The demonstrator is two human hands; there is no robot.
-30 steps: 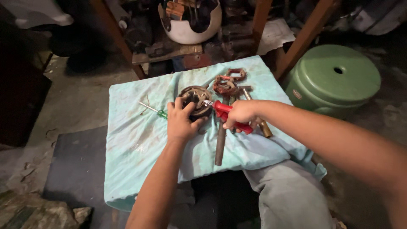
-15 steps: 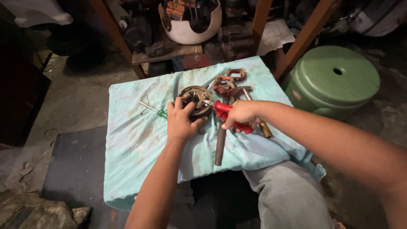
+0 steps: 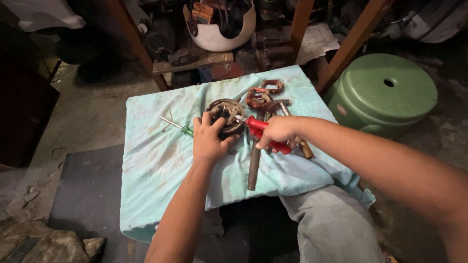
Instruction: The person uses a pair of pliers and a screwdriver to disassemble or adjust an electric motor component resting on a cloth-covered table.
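Hardly any change from a second ago: same pose, no visible shift. Left hand (image 3: 208,141) still clamped on the round stator (image 3: 225,117) lying mid-cloth (image 3: 161,160); right hand (image 3: 277,132) still closed around red pliers (image 3: 263,132), nose at the stator's rim. Suggests steady work on one spot. Screwdriver (image 3: 176,126) just left, hammer (image 3: 257,146) alongside.

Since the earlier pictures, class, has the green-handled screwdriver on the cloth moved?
No. The green-handled screwdriver lies in the same spot on the pale blue cloth, just left of the left hand.
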